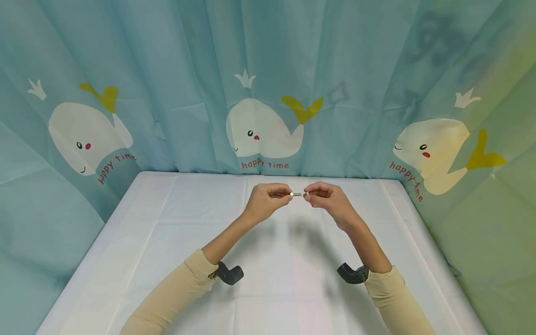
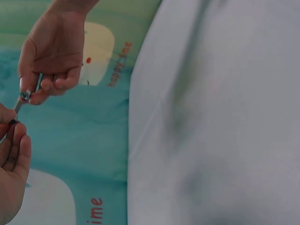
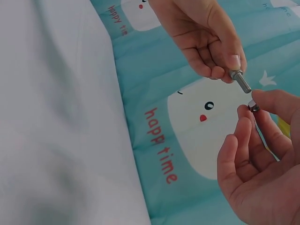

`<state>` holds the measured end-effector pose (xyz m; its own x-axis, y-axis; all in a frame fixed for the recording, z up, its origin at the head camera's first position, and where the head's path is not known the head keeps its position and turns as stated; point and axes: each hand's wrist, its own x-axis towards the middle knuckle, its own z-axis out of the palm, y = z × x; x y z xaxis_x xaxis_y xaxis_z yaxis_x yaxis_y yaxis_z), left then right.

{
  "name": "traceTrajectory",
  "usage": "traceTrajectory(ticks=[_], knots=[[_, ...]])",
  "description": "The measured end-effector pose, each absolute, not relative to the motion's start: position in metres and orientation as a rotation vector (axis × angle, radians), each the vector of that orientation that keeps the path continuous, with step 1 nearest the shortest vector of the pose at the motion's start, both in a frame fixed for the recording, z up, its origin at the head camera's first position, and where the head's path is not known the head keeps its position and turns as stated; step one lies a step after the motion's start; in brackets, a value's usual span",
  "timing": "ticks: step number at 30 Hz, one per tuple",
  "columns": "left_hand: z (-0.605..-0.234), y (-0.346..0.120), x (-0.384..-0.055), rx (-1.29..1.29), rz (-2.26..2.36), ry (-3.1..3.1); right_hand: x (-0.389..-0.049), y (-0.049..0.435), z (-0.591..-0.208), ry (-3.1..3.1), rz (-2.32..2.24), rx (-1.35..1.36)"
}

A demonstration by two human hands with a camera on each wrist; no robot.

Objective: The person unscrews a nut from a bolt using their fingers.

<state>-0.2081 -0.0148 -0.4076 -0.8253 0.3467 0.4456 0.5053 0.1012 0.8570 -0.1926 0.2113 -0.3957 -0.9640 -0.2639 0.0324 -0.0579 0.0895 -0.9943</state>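
In the head view my left hand point(image 1: 265, 200) pinches a silvery metal bolt point(image 1: 297, 194) by its head, the shank pointing right. My right hand point(image 1: 332, 202) holds a small metal nut point(image 3: 253, 106) between thumb and fingertips. The right wrist view shows the threaded end of the bolt point(image 3: 243, 83) facing this nut, with a small gap between the two. From the left wrist, the nut point(image 2: 25, 95) appears at the right hand's fingertips point(image 2: 22, 84), and the bolt's head is mostly covered by my left hand point(image 2: 14, 173). Both hands are raised above the table.
A white-covered table point(image 1: 188, 279) lies below, with shadows of the arms on it. Blue-green curtains point(image 1: 176, 56) printed with whales surround its back and sides. Each wrist wears a dark strapped-on mount, one of them the left mount point(image 1: 230, 274).
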Motion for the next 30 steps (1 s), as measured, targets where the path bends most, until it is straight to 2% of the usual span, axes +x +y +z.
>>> traceTrajectory(ticks=[15, 30], knots=[[-0.423, -0.024, -0.203, -0.784, -1.859, -2.33, -0.19, 0.212, -0.416, 2.284, -1.897, -0.301], [-0.46, -0.046, -0.199, -0.63, -1.821, -2.497, -0.189, 0.215, -0.467, 2.257, -1.822, -0.2]])
